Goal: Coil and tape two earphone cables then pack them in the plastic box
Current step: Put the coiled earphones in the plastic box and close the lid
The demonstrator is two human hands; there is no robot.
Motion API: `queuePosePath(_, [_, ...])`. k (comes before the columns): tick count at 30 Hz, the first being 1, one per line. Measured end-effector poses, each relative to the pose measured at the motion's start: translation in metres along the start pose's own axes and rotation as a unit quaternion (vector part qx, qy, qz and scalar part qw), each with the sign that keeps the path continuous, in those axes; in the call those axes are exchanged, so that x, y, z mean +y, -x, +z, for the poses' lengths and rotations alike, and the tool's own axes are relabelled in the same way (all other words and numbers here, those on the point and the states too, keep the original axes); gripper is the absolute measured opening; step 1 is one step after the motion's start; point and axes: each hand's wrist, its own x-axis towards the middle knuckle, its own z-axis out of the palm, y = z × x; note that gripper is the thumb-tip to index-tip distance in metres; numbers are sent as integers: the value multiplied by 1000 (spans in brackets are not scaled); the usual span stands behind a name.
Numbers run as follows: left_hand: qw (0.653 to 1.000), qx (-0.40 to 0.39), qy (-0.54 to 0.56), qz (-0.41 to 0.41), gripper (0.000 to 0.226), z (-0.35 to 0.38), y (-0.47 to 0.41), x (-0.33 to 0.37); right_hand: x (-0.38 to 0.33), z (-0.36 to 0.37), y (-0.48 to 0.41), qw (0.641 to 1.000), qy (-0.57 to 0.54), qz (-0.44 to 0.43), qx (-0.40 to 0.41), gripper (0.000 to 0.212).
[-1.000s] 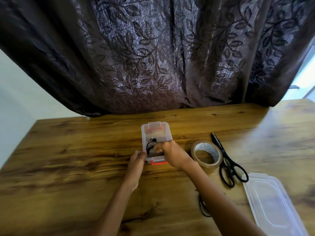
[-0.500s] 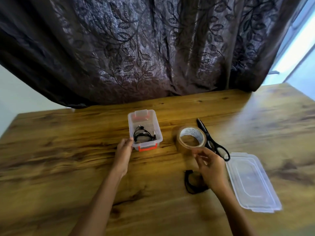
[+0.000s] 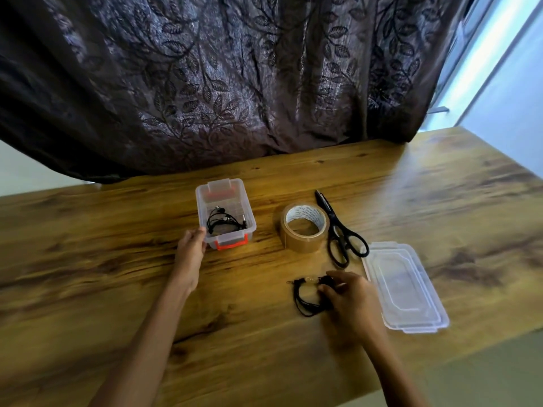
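Head view: the left hand [image 3: 191, 251] is lying open against the plastic box [image 3: 224, 214], which is holding one coiled earphone [image 3: 223, 223]. Well right of the box, the right hand [image 3: 351, 301] is closing on the second coil [image 3: 305, 298].

Setting: a room in a home, by the look of it, not a lab or shop.
Table [image 3: 411, 183]: broad top of warm wood grain with dark knots, filling the lower view.
Curtain [image 3: 235, 83]: heavy dark drape with a leaf pattern at 12 o'clock, its hem resting on the table's far edge.
Window [image 3: 499, 63]: bright daylight and a pale frame at 2 o'clock, just past the curtain's edge.
Wall [image 3: 26, 168]: plain white at 9 o'clock.
Household items: a roll of brown packing tape [image 3: 304, 230] and black scissors [image 3: 340, 230] just beside it, at centre right.
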Motion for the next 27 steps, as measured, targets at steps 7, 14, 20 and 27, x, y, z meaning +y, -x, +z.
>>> queuePosePath(7, [1000,-8,-1,-5,13,-1,0,-2,-15,1,-11,997,-76,25,-8,30])
queuePosePath(14, [1000,-26,-11,0,15,-4,-2,-8,-99,3,-42,984,-159,-79,-21,31])
queuePosePath(20, [999,-34,7,-5,16,-8,-5,-13,-160,45,-95,986,-114,-116,-35,13])
queuePosePath(27, [1000,-31,-5,-3,16,-7,-8,-14,-176,104,-141,988,38,-127,-79,15])
